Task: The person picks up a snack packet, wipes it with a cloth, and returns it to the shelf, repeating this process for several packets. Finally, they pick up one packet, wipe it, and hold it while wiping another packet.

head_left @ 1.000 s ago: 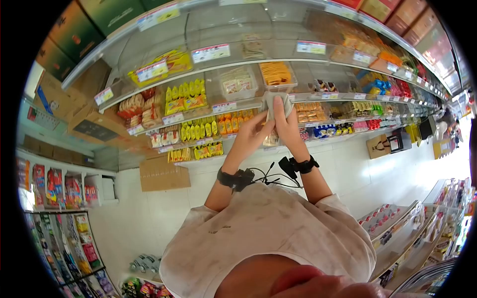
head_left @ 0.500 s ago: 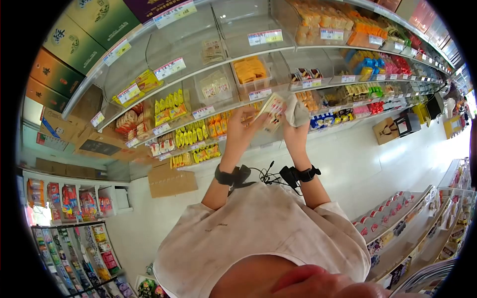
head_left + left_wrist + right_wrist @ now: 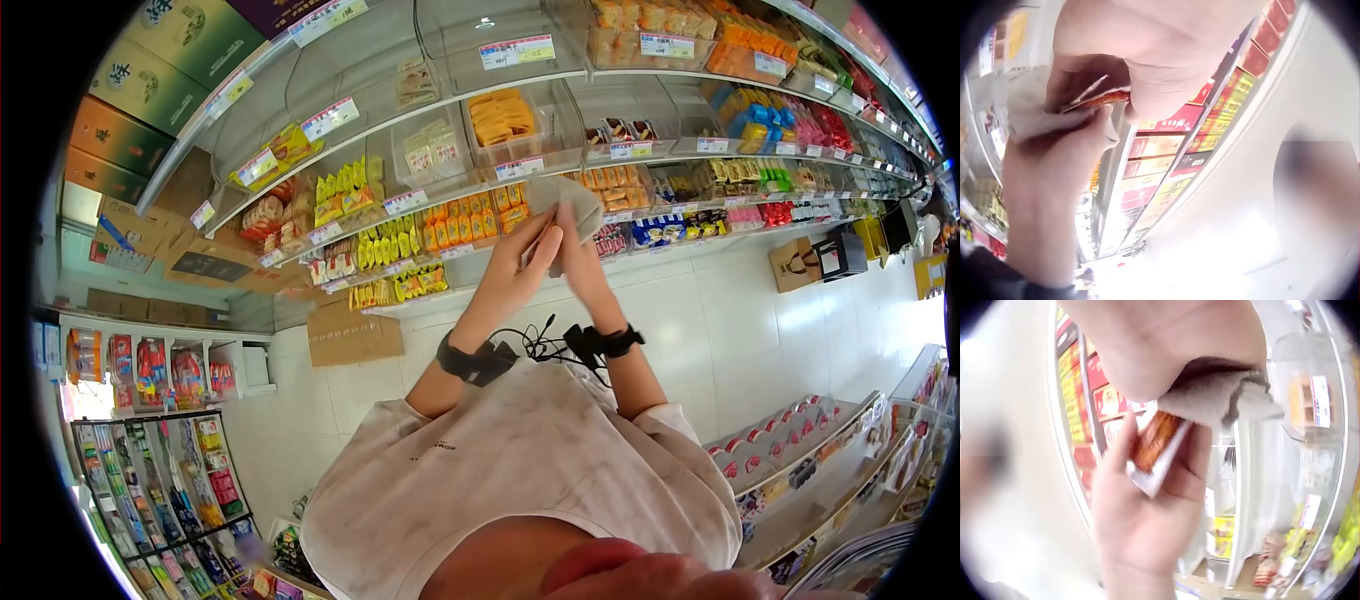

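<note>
In the head view, my left hand [image 3: 522, 262] and right hand [image 3: 580, 255] meet in front of the snack shelves. A grey cloth [image 3: 570, 200] is bunched in the right hand and spreads past the fingertips. Between thumb and fingers, the left hand holds a small flat snack packet [image 3: 1159, 440], its reddish-brown middle and pale crimped edge showing in the right wrist view. The cloth [image 3: 1210, 400] lies against the packet's upper end there. From the left wrist, the packet [image 3: 1107, 98] appears edge-on between both hands, and the cloth hides part of it.
Clear bins behind the hands hold orange packets [image 3: 500, 117], white packets [image 3: 432, 150] and yellow packets [image 3: 345, 190]. Price tags [image 3: 520, 168] line the shelf edges. A cardboard box [image 3: 355, 333] stands on the floor at left; black cables [image 3: 535, 345] hang by the shirt.
Half a second ago the hands were apart, with the packet's printed face showing in the left and the cloth in the right. They have come together again, with the cloth against the packet.
</note>
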Demonstrator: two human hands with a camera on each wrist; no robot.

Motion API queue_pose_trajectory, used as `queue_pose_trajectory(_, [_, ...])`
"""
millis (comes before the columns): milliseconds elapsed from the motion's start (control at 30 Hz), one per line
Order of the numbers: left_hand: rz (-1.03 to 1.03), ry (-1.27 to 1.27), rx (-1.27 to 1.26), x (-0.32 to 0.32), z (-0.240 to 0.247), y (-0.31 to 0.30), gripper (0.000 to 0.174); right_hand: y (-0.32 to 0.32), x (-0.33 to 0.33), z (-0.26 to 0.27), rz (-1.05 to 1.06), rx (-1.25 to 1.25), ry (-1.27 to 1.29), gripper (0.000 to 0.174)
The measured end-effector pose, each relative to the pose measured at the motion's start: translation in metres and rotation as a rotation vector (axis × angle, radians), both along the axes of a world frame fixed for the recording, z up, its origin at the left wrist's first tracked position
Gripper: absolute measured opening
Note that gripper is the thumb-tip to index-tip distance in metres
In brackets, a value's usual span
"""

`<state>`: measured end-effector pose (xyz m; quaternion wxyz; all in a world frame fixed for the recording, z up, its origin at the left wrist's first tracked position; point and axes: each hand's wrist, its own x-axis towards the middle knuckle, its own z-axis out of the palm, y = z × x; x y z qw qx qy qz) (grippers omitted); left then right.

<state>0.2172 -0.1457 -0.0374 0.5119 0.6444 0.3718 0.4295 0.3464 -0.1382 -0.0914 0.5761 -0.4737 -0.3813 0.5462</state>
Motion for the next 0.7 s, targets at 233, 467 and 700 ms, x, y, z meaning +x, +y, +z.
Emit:
queue_pose_trajectory(233, [0.165, 0.226, -0.098, -0.018, 0.006, 0.013, 0.027, -0.025, 0.016, 0.015, -0.038, 0.073, 0.234, 0.033])
queue_pose_trajectory(467, [0.094, -0.413, -0.278, -0.009, -0.032, 0.028, 0.059, -0.016, -0.006, 0.044, -0.307, 0.515, -0.429, 0.023])
queue_pose_trajectory(700, [0.026, -0.577, -0.55, -0.014, -0.01, 0.018, 0.076, -0.029, -0.034, 0.029, 0.204, 0.693, -0.524, 0.061])
